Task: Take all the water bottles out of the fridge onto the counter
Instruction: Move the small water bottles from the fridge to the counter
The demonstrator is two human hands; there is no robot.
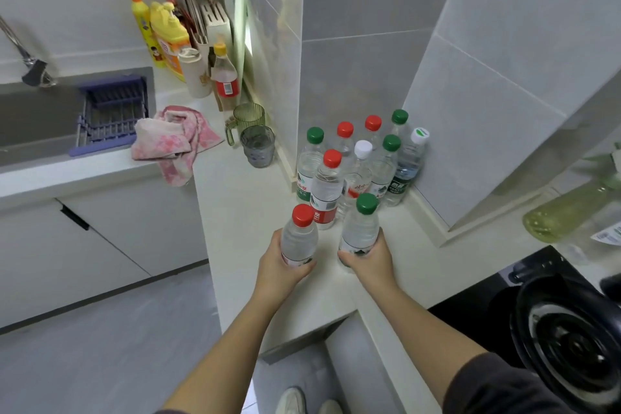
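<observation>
My left hand grips a red-capped water bottle by its lower body. My right hand grips a green-capped water bottle the same way. Both bottles are upright, over the white counter in front of a cluster of several water bottles with red, green and white caps. That cluster stands in the tiled corner against the wall. The fridge is not in view.
Two glass cups and a pink towel lie left of the cluster. Detergent bottles and a utensil holder stand by the sink. A black stove with a pan sits at the right, beside a green spray bottle.
</observation>
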